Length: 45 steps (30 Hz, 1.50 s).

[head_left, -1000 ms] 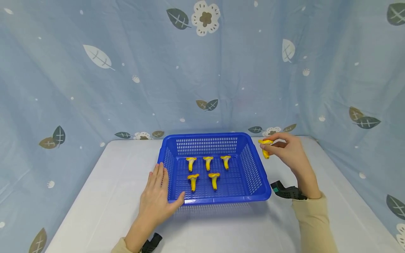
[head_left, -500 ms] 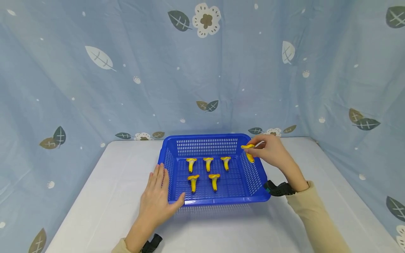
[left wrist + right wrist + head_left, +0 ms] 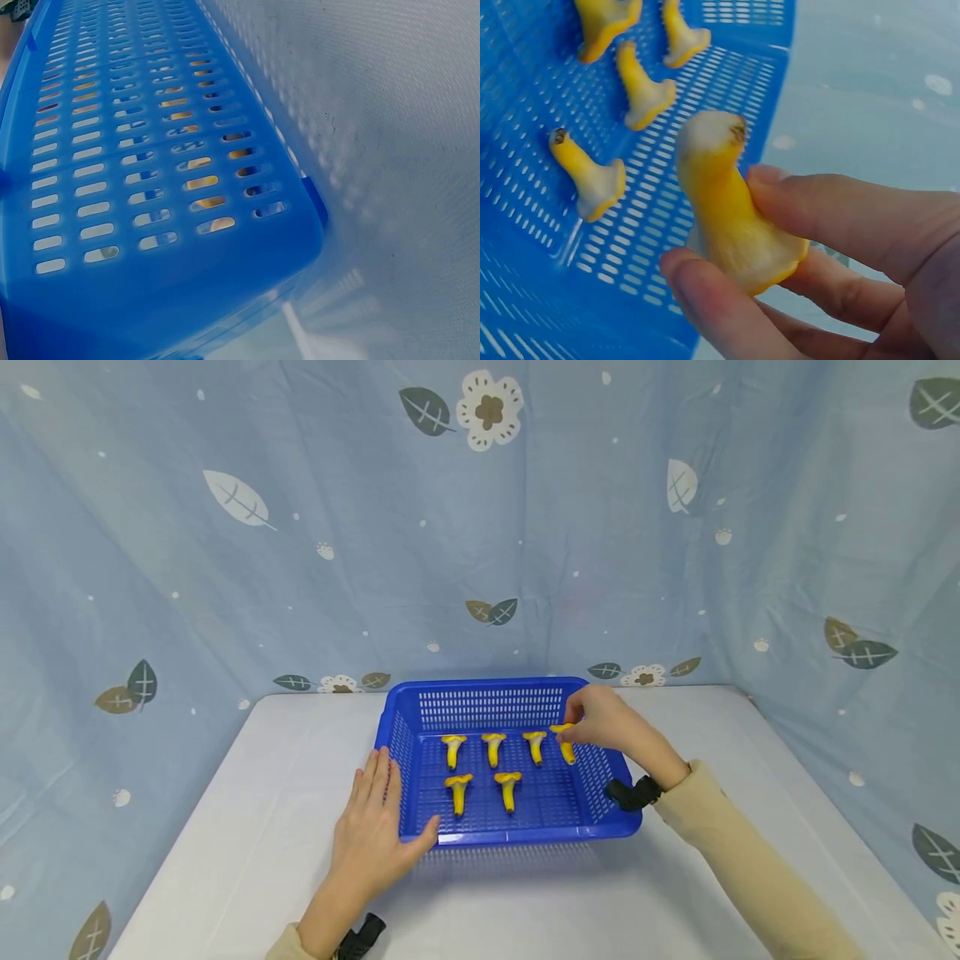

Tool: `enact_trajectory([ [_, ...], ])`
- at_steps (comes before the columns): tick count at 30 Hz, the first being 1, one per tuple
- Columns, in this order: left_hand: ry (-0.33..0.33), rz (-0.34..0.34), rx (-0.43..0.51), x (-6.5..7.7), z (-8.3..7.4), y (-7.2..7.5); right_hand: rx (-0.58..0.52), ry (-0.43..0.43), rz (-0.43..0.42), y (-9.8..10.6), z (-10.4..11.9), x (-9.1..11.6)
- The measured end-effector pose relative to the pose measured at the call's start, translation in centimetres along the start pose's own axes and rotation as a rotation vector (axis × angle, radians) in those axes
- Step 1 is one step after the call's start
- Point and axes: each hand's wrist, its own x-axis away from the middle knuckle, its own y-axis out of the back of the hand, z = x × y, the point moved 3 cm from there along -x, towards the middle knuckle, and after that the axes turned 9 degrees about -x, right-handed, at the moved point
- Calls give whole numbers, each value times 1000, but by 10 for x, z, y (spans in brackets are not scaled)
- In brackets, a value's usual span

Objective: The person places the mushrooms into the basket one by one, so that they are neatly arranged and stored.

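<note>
Between thumb and fingers my right hand [image 3: 603, 720] pinches a yellow mushroom [image 3: 724, 202] with a pale, flared cap and a dark stem end. It is over the right side of a blue plastic basket [image 3: 525, 837], beside the back row. Three similar mushrooms [image 3: 492, 748] lie in that back row and two more [image 3: 507, 791] in front, caps toward the far side. My left hand [image 3: 371, 835] rests with straight fingers on the basket's left rim, thumb along the front edge. In the left wrist view the slotted basket wall [image 3: 112, 180] fills much of the picture.
The basket stands on a white-covered table [image 3: 300, 760] near its far edge. Behind it hangs a blue curtain [image 3: 360, 527] with leaf and flower prints. A black wrist strap [image 3: 636, 793] on the right wrist overlaps the basket's right rim.
My right hand has carried the mushroom leftward from the table's right side, over the rim and down into the basket. My left hand and the other mushrooms have not moved.
</note>
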Motion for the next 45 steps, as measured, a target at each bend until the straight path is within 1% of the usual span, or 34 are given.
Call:
enact_trajectory([
  [6, -1, 2, -3, -1, 1, -2, 35, -44, 115, -9, 3, -13],
  [11, -1, -8, -1, 0, 1, -2, 43, -118, 205, -21, 1, -24],
  [14, -3, -6, 0, 0, 1, -2, 36, -168, 241, -30, -2, -29],
  [17, 0, -2, -4, 0, 1, -2, 21, -222, 262, -38, -6, -33],
  [22, 0, 0, -5, 0, 1, -3, 53, -301, 293, -48, -12, -38],
  [26, -2, 4, -4, 0, 1, -3, 56, -375, 322, -55, -16, -40],
  [32, -1, 3, -6, 1, 2, -3, 71, -453, 380, -70, -23, -45],
  [36, -1, -2, -6, 1, 2, -3, 84, -487, 407, -77, -22, -44],
  [39, -1, -5, -8, 1, 2, -3, 117, -504, 425, -79, -21, -43],
  [45, -3, -11, -8, 1, 2, -2, 167, -500, 456, -79, -21, -41],
])
